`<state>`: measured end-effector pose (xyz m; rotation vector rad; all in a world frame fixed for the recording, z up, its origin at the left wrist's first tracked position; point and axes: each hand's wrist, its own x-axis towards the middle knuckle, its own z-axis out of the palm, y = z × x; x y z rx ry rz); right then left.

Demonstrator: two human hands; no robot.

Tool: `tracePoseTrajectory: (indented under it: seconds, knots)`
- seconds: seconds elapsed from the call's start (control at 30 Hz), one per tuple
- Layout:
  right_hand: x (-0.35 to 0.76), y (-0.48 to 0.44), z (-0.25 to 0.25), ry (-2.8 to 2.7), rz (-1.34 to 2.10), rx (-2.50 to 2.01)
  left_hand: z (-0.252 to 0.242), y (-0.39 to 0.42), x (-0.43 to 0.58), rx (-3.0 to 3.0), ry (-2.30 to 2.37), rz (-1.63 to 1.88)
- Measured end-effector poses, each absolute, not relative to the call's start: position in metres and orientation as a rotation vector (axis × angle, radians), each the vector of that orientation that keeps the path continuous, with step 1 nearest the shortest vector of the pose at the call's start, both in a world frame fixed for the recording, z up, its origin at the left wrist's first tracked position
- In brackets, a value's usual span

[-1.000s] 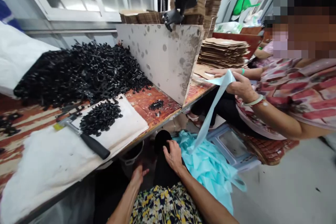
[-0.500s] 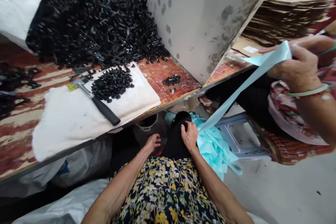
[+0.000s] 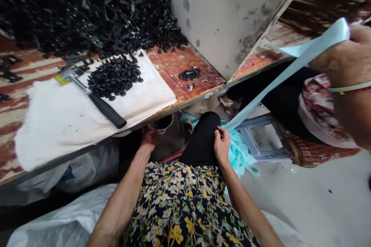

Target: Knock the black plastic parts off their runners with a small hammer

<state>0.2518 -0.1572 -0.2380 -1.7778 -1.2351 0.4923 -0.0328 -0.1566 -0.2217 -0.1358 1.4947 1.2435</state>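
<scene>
My left hand [image 3: 151, 139] hangs over my left leg, close to a pale bucket [image 3: 165, 125] under the table edge. Its fingers are loosely stretched and hold nothing that I can see. At the outer side of my right knee is my right hand [image 3: 222, 144], its fingers bent and the thumb apart. A light blue satin ribbon [image 3: 266, 90] slants down to just behind its fingertips; whether they touch it I cannot tell. A co-worker's hand [image 3: 344, 58] grips the ribbon's upper end. More ribbon lies in a heap [image 3: 242, 154] beside my right leg.
On the worktable, a hammer [image 3: 101, 104] and small black pieces [image 3: 116, 75] lie on white cloth [image 3: 72, 119]. Behind them rises a large black heap [image 3: 95, 11]. A grey panel [image 3: 214, 19] stands upright to the right. A blue-grey stool [image 3: 265, 139] is on the floor.
My left hand has moved left and forward toward the bucket. My right hand has shifted right, to the ribbon's lower end. The co-worker's hand appears farther right, and the view has tilted down.
</scene>
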Motion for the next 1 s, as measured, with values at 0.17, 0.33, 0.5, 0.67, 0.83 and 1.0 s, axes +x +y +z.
tracePoseTrajectory:
  seconds: [0.17, 0.33, 0.5, 0.67, 0.83, 1.0]
  knots:
    - [0.268, -0.178, -0.226, -1.114, 0.473, -1.817, -0.22, -0.149, -0.042, -0.197, 1.48, 1.257]
    - [0.28, -0.197, -0.217, -1.023, 0.441, -1.899, -0.223, -0.14, -0.038, -0.223, 1.455, 1.242]
    - [0.282, -0.205, -0.211, -1.017, 0.412, -1.935, -0.229, -0.127, -0.027, -0.234, 1.428, 1.185]
    - [0.277, -0.194, -0.223, -1.063, 0.449, -1.939, -0.235, -0.124, -0.029, -0.252, 1.419, 1.142]
    - [0.268, -0.178, -0.229, -1.133, 0.457, -1.891, -0.239, -0.125, -0.035, -0.286, 1.379, 1.142]
    - [0.252, -0.176, -0.193, -1.223, 0.408, -1.738, -0.23, -0.128, -0.026, -0.233, 1.199, 1.077]
